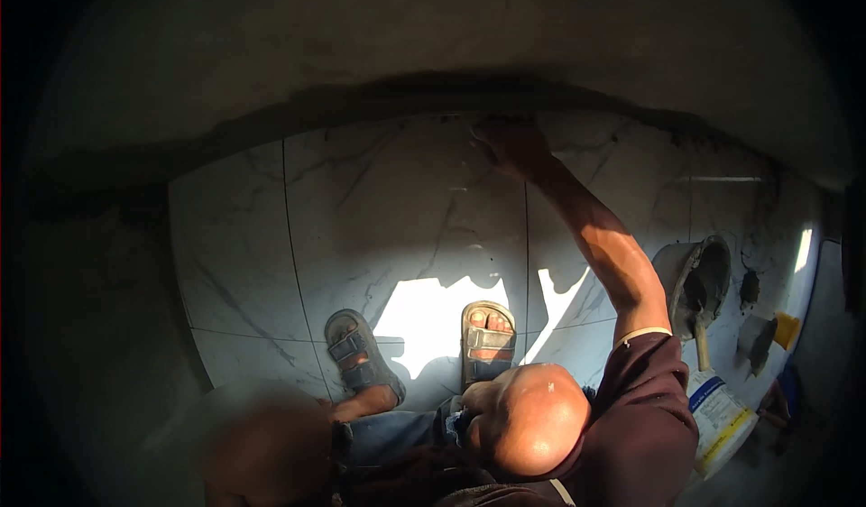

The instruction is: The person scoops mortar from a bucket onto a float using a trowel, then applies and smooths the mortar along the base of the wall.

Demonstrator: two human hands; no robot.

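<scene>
My right hand (514,144) reaches far ahead to where the tiled floor (406,182) meets the rough grey wall (433,29). Its fingers look curled at the dark joint, and a small pale edge shows beside them. Deep shadow hides what they hold, if anything. The forearm, lit by sun near the elbow, comes in from the lower right. My left hand does not show clearly anywhere; my knees and a blurred shape fill the lower edge.
Right of my arm, a grey mortar-stained bucket (667,268) lies tilted, a wooden-handled tool (703,349) at its mouth. Near it are a grey flat tool with a yellow part (786,330) and a white labelled bucket (726,430). My sandalled feet (490,340) stand on the tiles.
</scene>
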